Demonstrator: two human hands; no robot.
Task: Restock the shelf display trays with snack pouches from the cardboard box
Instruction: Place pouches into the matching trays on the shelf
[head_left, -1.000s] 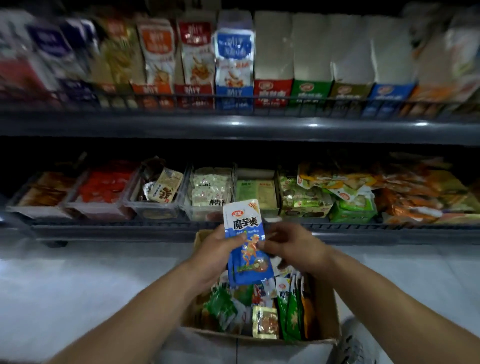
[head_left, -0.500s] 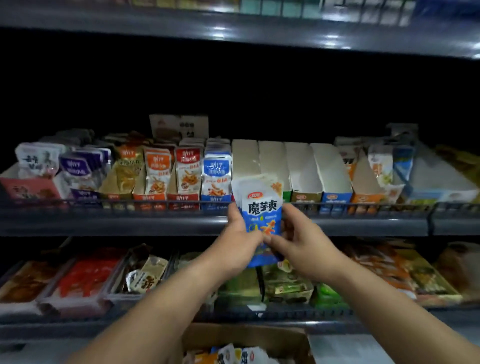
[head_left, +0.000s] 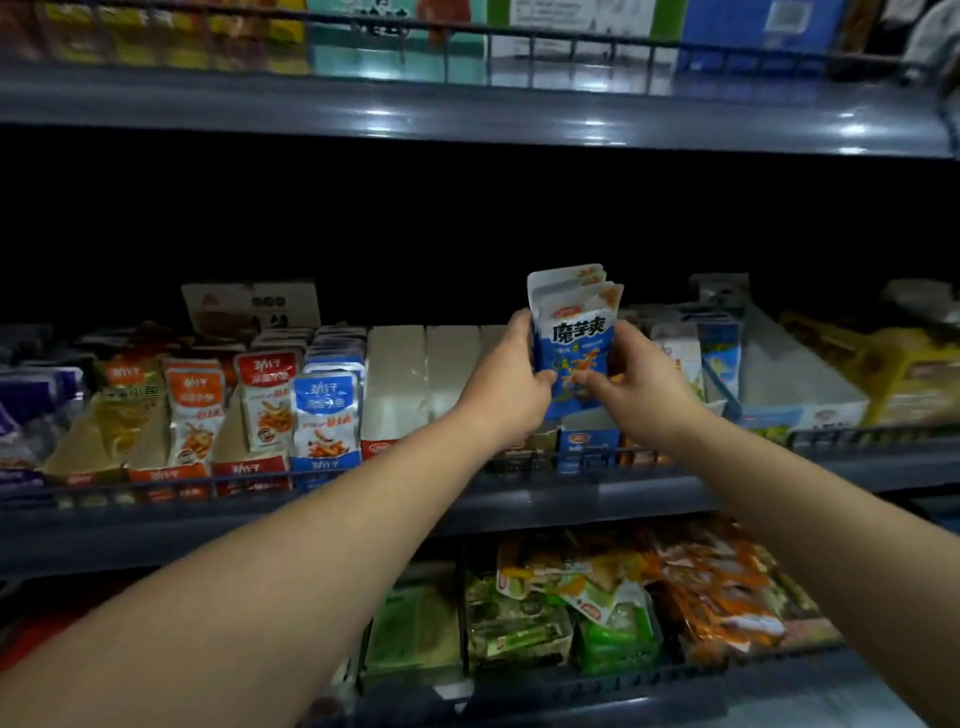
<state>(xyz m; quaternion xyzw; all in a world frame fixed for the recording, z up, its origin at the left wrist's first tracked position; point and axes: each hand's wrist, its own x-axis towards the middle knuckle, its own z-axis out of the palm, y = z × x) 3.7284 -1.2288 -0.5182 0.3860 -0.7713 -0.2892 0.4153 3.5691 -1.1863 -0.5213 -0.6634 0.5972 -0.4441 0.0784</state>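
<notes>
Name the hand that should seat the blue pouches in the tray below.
Left, narrowly. Both hands grip the pouches above the blue tray, but the left hand wraps its palm around the stack's left edge, while the right hand seems to hold it by fingertips.

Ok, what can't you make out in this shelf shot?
Head view only.
Count of blue pouches in the held stack: left hand and right hand cover its sides.
Inside of the blue-fronted tray below: hidden behind stack and hands.
Cardboard box: outside the frame.
Top-shelf boxes: cut by upper edge.
</notes>
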